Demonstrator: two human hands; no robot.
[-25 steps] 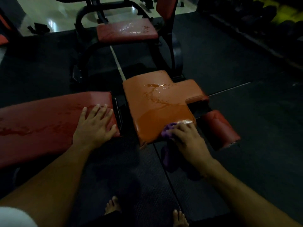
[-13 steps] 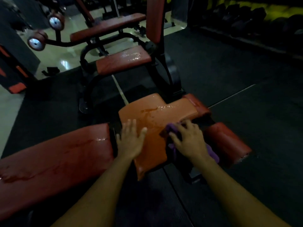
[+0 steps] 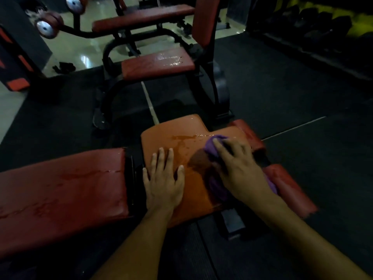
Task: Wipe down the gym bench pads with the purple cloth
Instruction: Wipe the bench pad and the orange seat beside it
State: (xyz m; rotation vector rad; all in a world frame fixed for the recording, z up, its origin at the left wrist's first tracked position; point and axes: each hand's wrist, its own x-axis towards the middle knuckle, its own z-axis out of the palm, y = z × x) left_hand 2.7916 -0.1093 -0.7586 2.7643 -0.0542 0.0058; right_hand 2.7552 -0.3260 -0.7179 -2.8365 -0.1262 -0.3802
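While dim light blurs much of the room, these parts read:
Left hand [image 3: 163,181]: flat, fingers straight, pressing the orange seat pad [image 3: 177,136].
Right hand [image 3: 241,171]: fingers curled over the purple cloth [image 3: 212,147] on that pad, covering most of it.
Long red pad [image 3: 60,190]: cut off at the left edge.
Far wall: dark shapes, unreadable.

So the seat pad [image 3: 181,142] sits dead centre, with the long back pad [image 3: 60,190] just to its left across a narrow gap. Left hand [image 3: 163,184] lies flat on the seat pad's left part, right hand [image 3: 240,168] on its right part with the cloth [image 3: 214,147] under it. Roller pad [image 3: 290,188] sits just right of that. Behind stands another bench [image 3: 157,65], and along the far right there's what looks like a weight rack [image 3: 314,25].
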